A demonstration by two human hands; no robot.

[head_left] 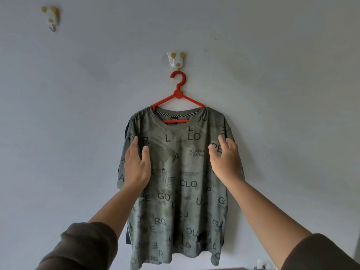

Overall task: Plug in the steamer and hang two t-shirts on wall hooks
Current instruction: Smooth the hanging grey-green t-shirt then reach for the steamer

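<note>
The green t-shirt [179, 184], printed with black letters, hangs flat against the wall [282, 94] on a red hanger [178, 94]. The hanger's top loop sits on the wall hook [178, 60] directly above the shirt's collar. A second wall hook [51, 17] is mounted well to the upper left of the shirt and carries nothing. The left hand [136, 164] rests on the shirt's left chest area, grip open, fingers straight. The right hand [226, 160] is at the shirt's right chest area, grip open, fingers spread; contact with the fabric cannot be confirmed. Dark sleeves [87, 248] cover both upper forearms below the shirt.
</note>
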